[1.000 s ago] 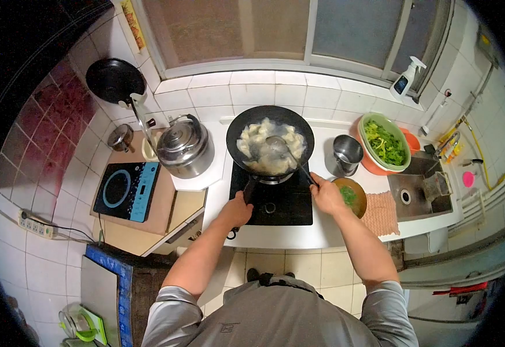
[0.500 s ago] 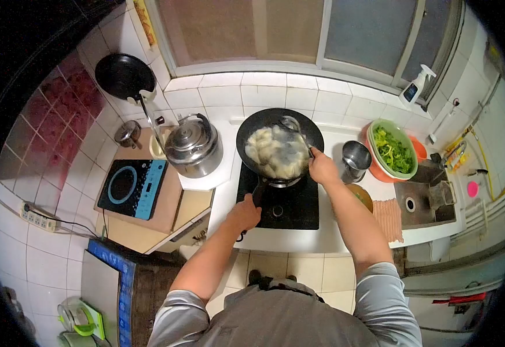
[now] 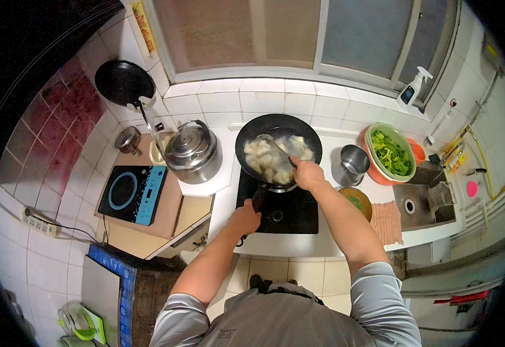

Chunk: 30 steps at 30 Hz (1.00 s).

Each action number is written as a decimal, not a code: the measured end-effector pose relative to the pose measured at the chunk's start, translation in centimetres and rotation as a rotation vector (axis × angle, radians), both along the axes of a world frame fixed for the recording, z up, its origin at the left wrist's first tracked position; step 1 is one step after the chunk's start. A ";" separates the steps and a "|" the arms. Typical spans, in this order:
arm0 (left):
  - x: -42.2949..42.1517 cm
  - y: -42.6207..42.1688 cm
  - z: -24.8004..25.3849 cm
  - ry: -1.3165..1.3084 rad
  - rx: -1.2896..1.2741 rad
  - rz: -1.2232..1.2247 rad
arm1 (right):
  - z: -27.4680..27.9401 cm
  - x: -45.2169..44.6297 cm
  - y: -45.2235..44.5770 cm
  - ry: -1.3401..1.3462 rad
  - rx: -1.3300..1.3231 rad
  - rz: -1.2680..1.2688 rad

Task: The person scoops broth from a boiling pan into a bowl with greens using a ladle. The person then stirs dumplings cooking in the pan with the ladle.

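A black wok [image 3: 278,122] stands on the black cooktop [image 3: 290,217], with pale dumpling-like pieces [image 3: 268,165] in cloudy liquid inside. My left hand [image 3: 245,218] is closed round the wok's handle, below the pan. Over the wok's right side, my right hand [image 3: 308,173] grips the dark handle of a metal ladle [image 3: 265,139]. The ladle's head lies among the pieces at the upper left of the wok. Some steam blurs the food.
Left of the wok stands a steel kettle [image 3: 191,153]; an induction plate [image 3: 132,194] lies farther left. To the right are a steel pot [image 3: 353,159], a bowl with chopped greens [image 3: 361,209], a basin of leafy greens [image 3: 390,153], a cloth [image 3: 386,222] and the sink [image 3: 423,199].
The ladle's head has moved from the wok's far edge to its upper left, and my right hand has shifted left and down with it. My left hand stays on the wok's handle.
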State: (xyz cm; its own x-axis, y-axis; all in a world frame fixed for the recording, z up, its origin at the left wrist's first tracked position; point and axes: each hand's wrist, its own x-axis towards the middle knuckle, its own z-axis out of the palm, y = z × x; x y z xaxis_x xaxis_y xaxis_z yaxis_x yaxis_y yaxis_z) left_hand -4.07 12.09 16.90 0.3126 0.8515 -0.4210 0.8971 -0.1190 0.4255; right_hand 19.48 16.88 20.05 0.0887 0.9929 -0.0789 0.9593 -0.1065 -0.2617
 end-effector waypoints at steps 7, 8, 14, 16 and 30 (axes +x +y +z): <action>-0.1 -0.1 0.2 -0.004 0.004 0.004 | 1.3 -0.2 -3.7 -0.025 0.068 0.125; -0.1 0.0 0.4 -0.005 -0.015 0.004 | 1.1 0.4 -4.5 -0.022 0.103 0.150; -0.1 0.0 0.0 -0.001 0.004 -0.019 | 0.0 2.5 -9.7 -0.026 0.105 0.120; -0.2 0.0 0.0 -0.001 0.007 -0.024 | -1.1 2.7 -11.8 0.028 0.127 0.053; 0.1 0.1 0.2 0.071 0.020 -0.032 | -7.9 0.9 -17.9 0.499 0.327 -0.183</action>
